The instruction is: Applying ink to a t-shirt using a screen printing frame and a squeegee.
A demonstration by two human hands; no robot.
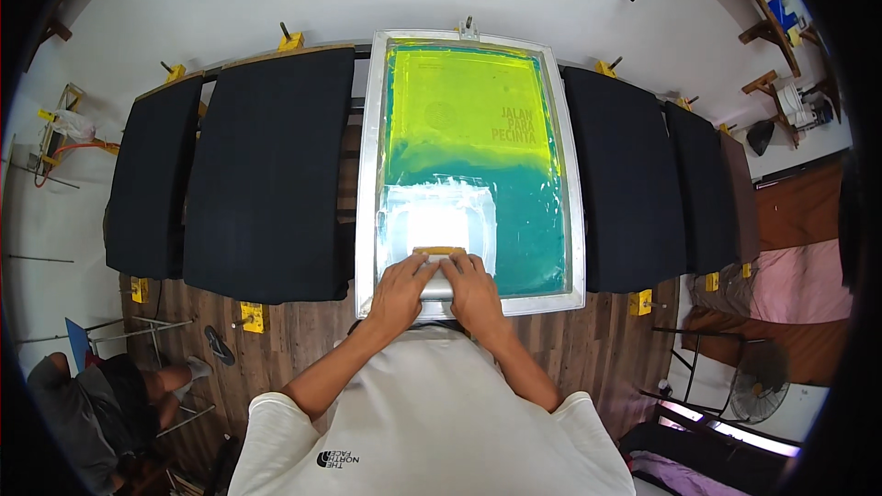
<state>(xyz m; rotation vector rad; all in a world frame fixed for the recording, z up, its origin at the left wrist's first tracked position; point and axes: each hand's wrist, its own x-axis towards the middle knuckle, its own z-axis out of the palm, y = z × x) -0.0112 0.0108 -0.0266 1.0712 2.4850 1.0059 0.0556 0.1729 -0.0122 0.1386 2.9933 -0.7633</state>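
Note:
A silver-framed printing screen (571, 220) lies in front of me, coated yellow-green at its far part and teal nearer, with faint lettering at upper right. A patch of white ink (440, 216) covers its near left-centre. My left hand (400, 287) and my right hand (469, 287) are side by side at the screen's near end, fingers wrapped over a squeegee (436, 277) with a silver holder and a tan blade edge. The squeegee rests at the near edge of the white ink, and my fingers partly hide it.
Platens covered in black fabric (266, 170) flank the screen on both sides (620, 184), with yellow blocks (253, 315) at their ends. Another person (92, 404) sits at lower left beside a metal stand and a sandal (219, 346). A fan (760, 377) stands at right.

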